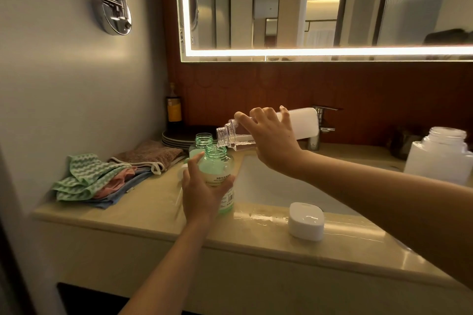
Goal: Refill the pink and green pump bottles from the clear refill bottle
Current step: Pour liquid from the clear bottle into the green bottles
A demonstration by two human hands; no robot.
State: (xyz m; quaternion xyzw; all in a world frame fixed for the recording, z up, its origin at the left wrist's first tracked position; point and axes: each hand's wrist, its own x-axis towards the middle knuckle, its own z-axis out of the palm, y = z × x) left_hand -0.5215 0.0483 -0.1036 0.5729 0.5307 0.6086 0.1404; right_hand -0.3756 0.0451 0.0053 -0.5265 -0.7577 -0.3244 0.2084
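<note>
Pouring needs a slow tilt: right grip [271, 140] grasps the clear refill bottle [230, 133], mouth just over the green bottle [217, 165] neck; left grip [202, 189] grasps that bottle steady.

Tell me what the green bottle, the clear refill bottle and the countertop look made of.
Green bottle: translucent tinted plastic, probably; moulded neck threads.
Clear refill bottle: transparent plastic, likely; liquid shows through.
Countertop: polished beige stone or imitation; glossy reflections.
</note>
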